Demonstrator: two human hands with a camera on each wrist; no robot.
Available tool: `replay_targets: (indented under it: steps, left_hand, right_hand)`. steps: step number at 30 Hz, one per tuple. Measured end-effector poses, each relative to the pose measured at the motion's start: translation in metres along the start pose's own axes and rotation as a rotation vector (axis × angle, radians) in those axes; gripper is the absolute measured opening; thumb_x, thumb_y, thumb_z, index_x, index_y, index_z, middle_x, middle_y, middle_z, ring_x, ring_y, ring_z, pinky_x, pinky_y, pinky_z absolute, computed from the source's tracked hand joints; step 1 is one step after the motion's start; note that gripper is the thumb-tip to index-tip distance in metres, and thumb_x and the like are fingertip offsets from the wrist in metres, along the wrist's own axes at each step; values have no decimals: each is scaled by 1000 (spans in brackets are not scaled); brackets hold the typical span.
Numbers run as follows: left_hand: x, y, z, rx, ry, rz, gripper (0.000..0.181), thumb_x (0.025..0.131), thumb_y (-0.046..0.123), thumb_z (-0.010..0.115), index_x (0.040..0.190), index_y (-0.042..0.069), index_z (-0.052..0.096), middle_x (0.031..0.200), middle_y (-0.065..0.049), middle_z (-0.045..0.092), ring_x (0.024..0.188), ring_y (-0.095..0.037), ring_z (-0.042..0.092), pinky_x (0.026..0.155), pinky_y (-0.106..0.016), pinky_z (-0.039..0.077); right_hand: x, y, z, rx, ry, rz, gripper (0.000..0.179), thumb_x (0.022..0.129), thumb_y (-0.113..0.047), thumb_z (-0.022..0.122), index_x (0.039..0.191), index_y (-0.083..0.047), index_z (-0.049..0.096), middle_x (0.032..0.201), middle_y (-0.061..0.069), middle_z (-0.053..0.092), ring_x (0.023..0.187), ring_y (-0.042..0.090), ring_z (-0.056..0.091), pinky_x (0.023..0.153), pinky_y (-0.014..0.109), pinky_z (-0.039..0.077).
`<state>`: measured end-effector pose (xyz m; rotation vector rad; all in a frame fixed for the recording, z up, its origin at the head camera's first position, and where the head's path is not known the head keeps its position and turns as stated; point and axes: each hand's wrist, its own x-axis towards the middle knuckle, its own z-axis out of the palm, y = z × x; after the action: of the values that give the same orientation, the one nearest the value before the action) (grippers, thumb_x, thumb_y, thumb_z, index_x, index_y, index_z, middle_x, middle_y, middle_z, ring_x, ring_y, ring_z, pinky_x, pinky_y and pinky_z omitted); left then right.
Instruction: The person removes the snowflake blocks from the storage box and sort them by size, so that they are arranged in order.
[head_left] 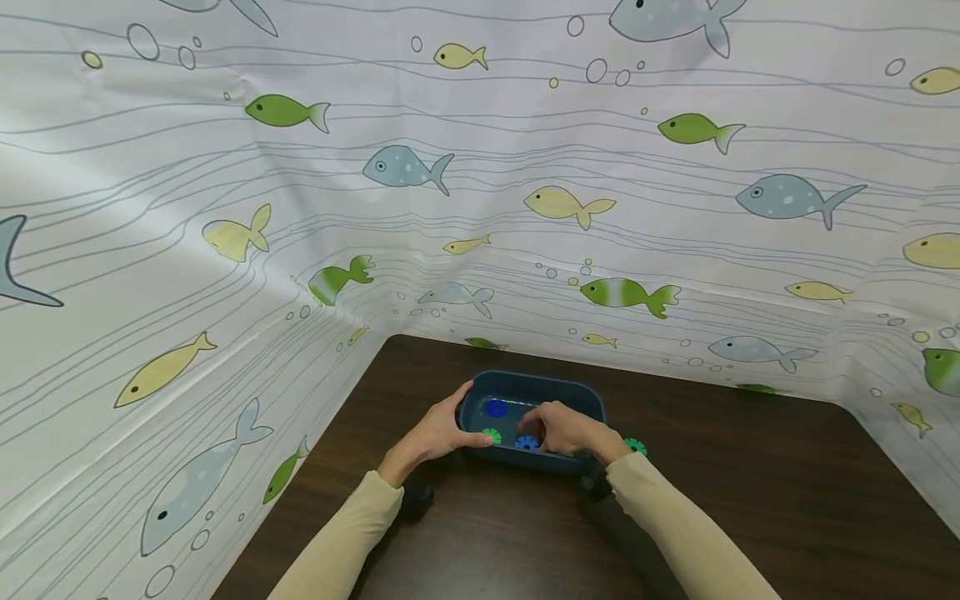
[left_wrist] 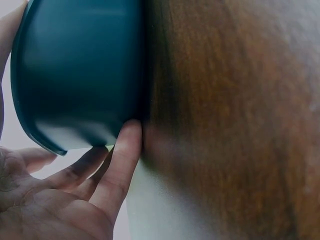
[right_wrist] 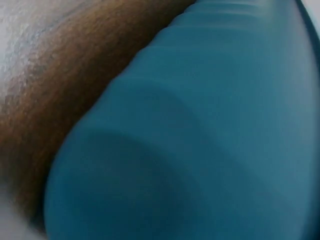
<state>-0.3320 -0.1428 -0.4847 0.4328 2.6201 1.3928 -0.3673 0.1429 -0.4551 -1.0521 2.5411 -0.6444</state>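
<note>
A dark blue plastic bin (head_left: 528, 382) stands on the brown table. My left hand (head_left: 437, 429) holds its left end, thumb over the near rim. In the left wrist view, the fingers (left_wrist: 125, 160) of that hand lie against the outer wall. My right hand (head_left: 566, 427) reaches over the near rim into the bin with bent fingers; I cannot tell whether they hold anything. Just below them lies a blue notched disc (head_left: 527, 442). Another, darker blue disc (head_left: 497, 407) and a green notched disc (head_left: 492, 436) lie inside the bin. The right wrist view shows only the bin's outer wall (right_wrist: 200, 125) and table.
Beyond the bin's right end, next to my right wrist, another green disc (head_left: 636, 446) shows. The dark wooden table (head_left: 720, 475) extends to the right and toward me. White sheeting (head_left: 525, 150) printed with fish rises behind the table and along its sides.
</note>
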Motion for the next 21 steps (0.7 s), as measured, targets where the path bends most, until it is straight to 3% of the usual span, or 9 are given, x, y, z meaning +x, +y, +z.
replay_targets:
  steps: [11,21]
  left_hand:
    - [0,0,0,15,1,12,116,86,49,88,175,11,23,176,-26,35,156,-52,44,125,-74,38]
    - [1,-2,0,13,2,12,118,85,52,89,175,11,23,177,-26,34,157,-51,43,125,-74,38]
  right_hand:
    - [-2,5,2,40,-17,12,47,89,16,71,128,-9,80,92,0,73,79,9,58,71,22,56]
    - [-2,9,2,54,2,-49,37,91,13,72,122,-6,81,89,3,74,74,4,57,69,21,55]
